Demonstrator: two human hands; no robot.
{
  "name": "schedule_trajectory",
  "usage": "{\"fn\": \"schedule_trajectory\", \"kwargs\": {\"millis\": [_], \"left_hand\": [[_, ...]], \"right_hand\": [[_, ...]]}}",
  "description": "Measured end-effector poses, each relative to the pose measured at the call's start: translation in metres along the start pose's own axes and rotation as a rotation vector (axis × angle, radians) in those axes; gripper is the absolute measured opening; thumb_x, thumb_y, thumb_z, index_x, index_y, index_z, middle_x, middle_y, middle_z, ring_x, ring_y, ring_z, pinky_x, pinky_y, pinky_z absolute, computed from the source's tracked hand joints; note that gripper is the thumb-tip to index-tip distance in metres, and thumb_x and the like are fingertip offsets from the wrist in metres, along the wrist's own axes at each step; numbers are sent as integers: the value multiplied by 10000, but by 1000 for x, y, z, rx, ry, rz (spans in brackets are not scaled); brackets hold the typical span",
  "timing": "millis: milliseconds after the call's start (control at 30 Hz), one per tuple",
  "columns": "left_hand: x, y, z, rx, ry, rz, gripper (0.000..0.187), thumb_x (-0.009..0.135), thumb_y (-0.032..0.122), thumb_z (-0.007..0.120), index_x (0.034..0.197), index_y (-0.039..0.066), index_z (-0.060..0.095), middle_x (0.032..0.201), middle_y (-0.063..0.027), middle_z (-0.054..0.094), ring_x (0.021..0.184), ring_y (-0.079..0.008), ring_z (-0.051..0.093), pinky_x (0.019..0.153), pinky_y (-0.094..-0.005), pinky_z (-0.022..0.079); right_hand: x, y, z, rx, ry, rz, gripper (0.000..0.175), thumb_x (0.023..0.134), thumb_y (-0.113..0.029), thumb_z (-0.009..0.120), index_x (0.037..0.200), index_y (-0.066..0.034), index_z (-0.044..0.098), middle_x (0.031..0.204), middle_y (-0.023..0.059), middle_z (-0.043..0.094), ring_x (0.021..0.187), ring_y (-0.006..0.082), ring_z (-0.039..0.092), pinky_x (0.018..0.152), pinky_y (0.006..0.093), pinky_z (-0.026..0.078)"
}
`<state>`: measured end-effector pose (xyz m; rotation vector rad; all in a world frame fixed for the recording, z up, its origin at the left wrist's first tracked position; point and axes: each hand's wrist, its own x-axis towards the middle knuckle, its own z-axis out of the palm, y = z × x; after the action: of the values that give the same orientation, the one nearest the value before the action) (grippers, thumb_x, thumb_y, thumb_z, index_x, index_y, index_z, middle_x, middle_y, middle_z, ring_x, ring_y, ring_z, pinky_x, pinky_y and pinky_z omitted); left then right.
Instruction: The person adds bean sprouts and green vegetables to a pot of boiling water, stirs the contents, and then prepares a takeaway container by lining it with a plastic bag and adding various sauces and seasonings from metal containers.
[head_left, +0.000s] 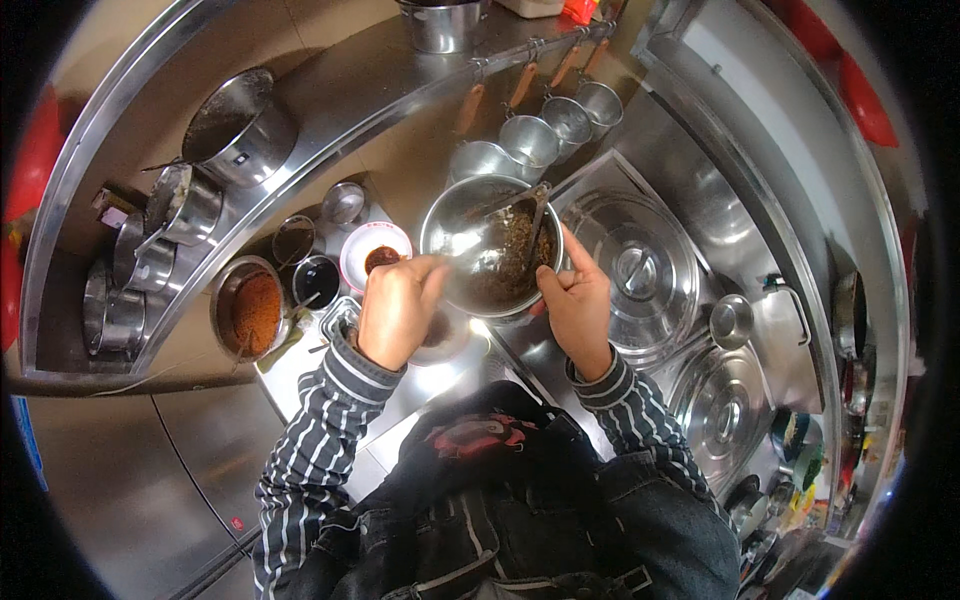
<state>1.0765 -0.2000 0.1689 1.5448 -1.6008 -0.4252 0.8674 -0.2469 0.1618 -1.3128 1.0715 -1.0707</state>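
Note:
A stainless steel bowl (469, 281) is tilted in front of me, with a dark brown, grainy mixture (517, 247) along its right side. My right hand (579, 304) grips its right rim, thumb on the edge. A metal spoon (537, 225) leans inside the bowl near that thumb. My left hand (401, 307) is curled at the bowl's lower left, its fingertips blurred; whether it holds anything small cannot be seen. Just beyond that hand stands a white bowl (354, 259) with a red-marked rim and dark red sauce (382, 256) in it, partly covered by the knuckles.
A metal pot of orange-red seasoning (256, 311) and a cup of dark liquid (316, 281) stand at left. Handled strainers (529, 141) hang from a rail ahead. Large round lids (637, 274) cover vessels at right. Several pots, one large (251, 146), line the shelf at upper left.

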Motion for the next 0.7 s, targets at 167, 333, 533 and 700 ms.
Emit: {"fn": "schedule_trajectory", "kwargs": {"millis": [167, 333, 533, 700], "left_hand": [[-11, -1, 28, -365, -97, -341, 181, 918, 121, 595, 911, -30, 695, 624, -111, 638, 480, -144, 591, 458, -284, 444], [-20, 1, 31, -662, -75, -602, 206, 964, 136, 577, 1009, -48, 660, 658, -27, 620, 455, -62, 499, 396, -203, 387], [-25, 4, 20, -760, -47, -628, 220, 970, 126, 570, 1049, -67, 640, 654, -50, 613, 455, -89, 511, 407, -212, 409], [-40, -5, 23, -758, -4, -516, 225, 975, 130, 563, 1062, -62, 641, 661, -42, 614, 469, -83, 520, 421, -206, 404]], "right_hand": [[-8, 8, -11, -146, -41, 34, 579, 901, 56, 529, 1453, -18, 368, 680, 1, 639, 498, 44, 537, 486, 190, 477], [-12, 16, -16, 3, -4, 74, 573, 898, 58, 523, 1448, -11, 376, 691, 0, 644, 493, 45, 535, 492, 190, 477], [-9, 30, -32, 11, 54, 37, 571, 881, 45, 549, 1431, -18, 410, 619, 8, 634, 487, 70, 578, 479, 200, 476], [-2, 54, -64, 86, 171, 2, 576, 862, 67, 530, 1422, -5, 417, 664, 36, 660, 503, 76, 592, 471, 207, 476]]}}
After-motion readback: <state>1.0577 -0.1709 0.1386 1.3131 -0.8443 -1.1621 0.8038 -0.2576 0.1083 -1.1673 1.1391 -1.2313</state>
